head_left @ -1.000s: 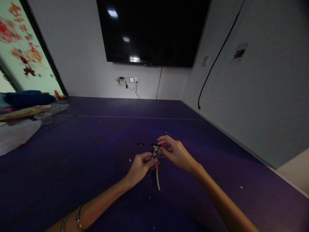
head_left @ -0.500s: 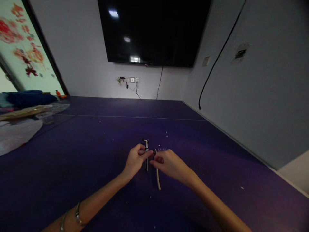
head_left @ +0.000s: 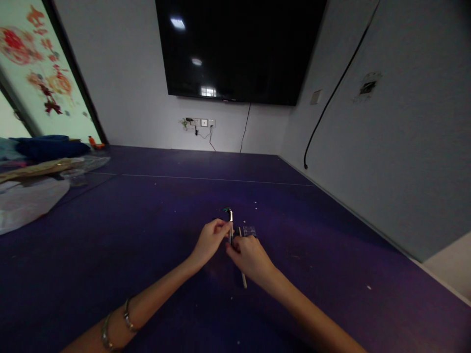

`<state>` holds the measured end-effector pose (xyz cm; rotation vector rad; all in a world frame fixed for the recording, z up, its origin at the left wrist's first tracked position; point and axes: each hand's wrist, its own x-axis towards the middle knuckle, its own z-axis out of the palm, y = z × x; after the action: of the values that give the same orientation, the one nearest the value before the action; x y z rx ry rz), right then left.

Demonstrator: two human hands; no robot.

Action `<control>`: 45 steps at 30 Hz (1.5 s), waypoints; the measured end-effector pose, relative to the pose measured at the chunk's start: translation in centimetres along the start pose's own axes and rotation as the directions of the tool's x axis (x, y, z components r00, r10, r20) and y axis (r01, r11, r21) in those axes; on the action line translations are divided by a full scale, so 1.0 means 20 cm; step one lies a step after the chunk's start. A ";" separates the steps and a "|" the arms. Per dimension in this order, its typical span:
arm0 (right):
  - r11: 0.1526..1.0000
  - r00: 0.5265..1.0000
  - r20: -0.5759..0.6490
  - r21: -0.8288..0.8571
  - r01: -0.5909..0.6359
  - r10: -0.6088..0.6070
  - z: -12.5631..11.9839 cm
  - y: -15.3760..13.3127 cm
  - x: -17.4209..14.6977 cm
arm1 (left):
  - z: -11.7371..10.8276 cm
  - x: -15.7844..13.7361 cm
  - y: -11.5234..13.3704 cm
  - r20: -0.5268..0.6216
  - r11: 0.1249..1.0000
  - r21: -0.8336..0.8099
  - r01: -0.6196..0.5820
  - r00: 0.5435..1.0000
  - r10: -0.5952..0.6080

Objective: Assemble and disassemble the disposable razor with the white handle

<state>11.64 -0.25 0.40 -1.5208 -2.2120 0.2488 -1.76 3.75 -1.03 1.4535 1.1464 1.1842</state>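
Purple surface point(head_left: 110, 269) | left hand point(head_left: 209, 242): angled inward, grip pinching slim tool point(head_left: 231, 216) | right hand point(head_left: 252, 257): curled close beside, grip unclear

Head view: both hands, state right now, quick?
Left hand: closed, holding the slim silver-topped tool.
Right hand: curled at the tool's lower end; grip can't be told.

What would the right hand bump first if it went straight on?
Probably the slim, shiny silver-and-dark rod pinched by the left hand; the right hand may already touch it, but depth is unclear.
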 end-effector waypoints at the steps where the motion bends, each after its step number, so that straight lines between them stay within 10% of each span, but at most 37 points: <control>1: 1.000 1.000 0.007 0.021 -0.017 0.017 0.01 0.02 0.01 | -0.01 0.02 -0.01 0.007 1.000 -0.004 0.025 1.000 -0.025; 13: 0.985 0.963 0.211 0.000 -0.173 0.169 0.11 0.10 0.09 | -0.23 0.20 -0.05 -0.112 0.998 0.011 0.066 0.992 -0.064; 35: 0.995 0.939 0.330 -0.058 -0.081 0.095 0.08 0.06 0.13 | -0.25 0.22 -0.10 -0.093 0.989 0.146 -0.005 0.995 0.019; 45: 0.984 0.959 0.238 0.058 -0.171 0.153 -0.15 0.30 0.10 | -0.34 0.34 -0.28 0.083 0.704 0.663 -0.252 0.960 0.266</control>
<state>17.36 3.47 1.22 -1.7067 -2.2225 0.5854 -8.43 11.97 -4.67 2.2199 1.5117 1.0015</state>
